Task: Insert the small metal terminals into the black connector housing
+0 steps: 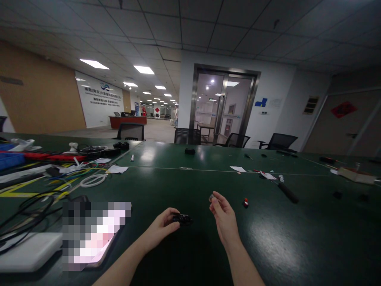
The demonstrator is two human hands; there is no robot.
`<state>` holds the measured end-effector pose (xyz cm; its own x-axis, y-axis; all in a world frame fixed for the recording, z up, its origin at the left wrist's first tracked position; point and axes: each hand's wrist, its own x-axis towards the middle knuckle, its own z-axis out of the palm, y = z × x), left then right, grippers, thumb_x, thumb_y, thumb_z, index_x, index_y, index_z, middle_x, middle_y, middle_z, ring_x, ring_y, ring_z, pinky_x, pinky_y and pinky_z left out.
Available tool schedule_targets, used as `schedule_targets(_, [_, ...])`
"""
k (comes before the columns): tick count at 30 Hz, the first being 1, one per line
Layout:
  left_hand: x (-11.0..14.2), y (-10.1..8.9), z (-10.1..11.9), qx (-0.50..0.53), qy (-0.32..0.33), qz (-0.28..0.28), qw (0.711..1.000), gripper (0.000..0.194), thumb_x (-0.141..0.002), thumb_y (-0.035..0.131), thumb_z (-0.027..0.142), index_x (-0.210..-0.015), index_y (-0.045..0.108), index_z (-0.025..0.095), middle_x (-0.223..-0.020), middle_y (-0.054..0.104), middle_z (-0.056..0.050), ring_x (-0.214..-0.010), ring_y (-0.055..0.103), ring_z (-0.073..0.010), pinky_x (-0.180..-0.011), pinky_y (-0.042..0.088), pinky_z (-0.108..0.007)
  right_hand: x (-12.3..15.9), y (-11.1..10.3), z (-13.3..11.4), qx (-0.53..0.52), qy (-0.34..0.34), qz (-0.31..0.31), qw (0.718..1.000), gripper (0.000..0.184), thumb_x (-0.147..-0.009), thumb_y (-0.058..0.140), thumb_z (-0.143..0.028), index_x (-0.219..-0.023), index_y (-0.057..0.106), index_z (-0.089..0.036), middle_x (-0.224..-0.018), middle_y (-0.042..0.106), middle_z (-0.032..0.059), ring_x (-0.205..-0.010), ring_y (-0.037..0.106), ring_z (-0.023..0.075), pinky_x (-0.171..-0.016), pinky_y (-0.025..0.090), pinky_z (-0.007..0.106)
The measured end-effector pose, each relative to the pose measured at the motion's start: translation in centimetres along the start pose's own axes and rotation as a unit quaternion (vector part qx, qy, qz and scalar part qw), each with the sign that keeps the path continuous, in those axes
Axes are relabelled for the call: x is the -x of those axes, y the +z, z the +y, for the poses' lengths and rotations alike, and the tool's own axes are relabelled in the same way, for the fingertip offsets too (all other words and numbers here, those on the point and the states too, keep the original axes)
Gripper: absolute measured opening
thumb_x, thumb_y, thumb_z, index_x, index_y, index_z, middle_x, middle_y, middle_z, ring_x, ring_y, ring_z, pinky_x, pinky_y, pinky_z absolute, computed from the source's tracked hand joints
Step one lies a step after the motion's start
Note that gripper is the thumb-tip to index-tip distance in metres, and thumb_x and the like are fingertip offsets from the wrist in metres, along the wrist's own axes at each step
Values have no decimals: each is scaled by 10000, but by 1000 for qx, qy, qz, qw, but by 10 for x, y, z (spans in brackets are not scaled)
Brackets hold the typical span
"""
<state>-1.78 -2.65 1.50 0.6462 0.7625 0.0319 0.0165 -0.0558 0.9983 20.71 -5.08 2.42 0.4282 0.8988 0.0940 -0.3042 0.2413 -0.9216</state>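
Observation:
My left hand [162, 226] is closed around a small black part [182, 218] held just above the dark green table [190, 174]. To its right, my right hand [224, 216] pinches a tiny grey piece [211, 197] between thumb and fingertips, a short gap away from the black part. A small red and black piece [245, 203] lies on the table just right of my right hand.
A tool with a black handle [287, 192], paper slips [238, 169] and small parts lie further right. Cables [32, 206], a white coil [93, 180] and a blue bin [10, 159] crowd the left side. A white device [28, 252] sits near left. Office chairs [278, 141] stand beyond the table.

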Motion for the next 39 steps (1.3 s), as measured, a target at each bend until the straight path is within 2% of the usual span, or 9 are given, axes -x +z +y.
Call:
schedule_targets(3, [1, 0, 1, -5, -3, 0, 1000, 323, -788, 581, 355, -1053, 469, 207, -1071, 595, -48, -993, 545, -222, -869, 383, -366, 1, 0, -1, -23, 4, 0, 1000, 402, -611, 716, -381, -980, 608, -265, -862, 643, -7, -735, 583, 137, -728, 487, 304])
schedule_targets(9, [-2, 0, -4, 14, 10, -2, 1000, 345, -762, 605, 376, -1031, 473, 206, -1062, 599, -50, -969, 551, -218, -861, 382, -363, 1, -1, -1, -41, 14, 2, 999, 326, -578, 743, -347, -870, 646, -239, -889, 645, 1, -838, 595, 164, -774, 502, 311])
schedule_targets(12, [-4, 1, -7, 14, 20, 8, 1000, 352, -752, 617, 375, -1022, 473, 202, -1027, 610, -48, -928, 558, -208, -832, 389, -349, 1, -1, 0, -43, 25, -2, 999, 334, -567, 752, -340, -868, 656, -232, -898, 654, 5, -872, 597, 170, -803, 500, 308])
schedule_targets(21, [-3, -2, -8, 14, 13, -2, 1000, 327, -779, 597, 350, -1047, 469, 211, -1062, 600, -44, -981, 550, -212, -842, 398, -344, 0, 0, 2, -66, 48, -4, 997, 391, -541, 771, -319, -894, 659, -193, -913, 679, 29, -950, 603, 204, -914, 456, 336])
schedule_targets(32, [1, 2, 2, 13, 8, -5, 1000, 321, -782, 593, 352, -1044, 474, 209, -1082, 592, -48, -1002, 544, -217, -862, 389, -356, 5, 3, -4, -48, 57, -32, 997, 383, -559, 756, -307, -913, 662, -196, -968, 670, 49, -994, 588, 226, -910, 457, 359])
schedule_targets(39, [-3, 0, -9, 13, 23, 0, 1000, 335, -767, 608, 358, -1034, 475, 205, -1024, 605, -44, -957, 555, -213, -834, 398, -349, 10, 7, -11, -50, 69, -38, 996, 404, -552, 763, -316, -924, 651, -208, -939, 664, 30, -917, 605, 196, -879, 461, 349])
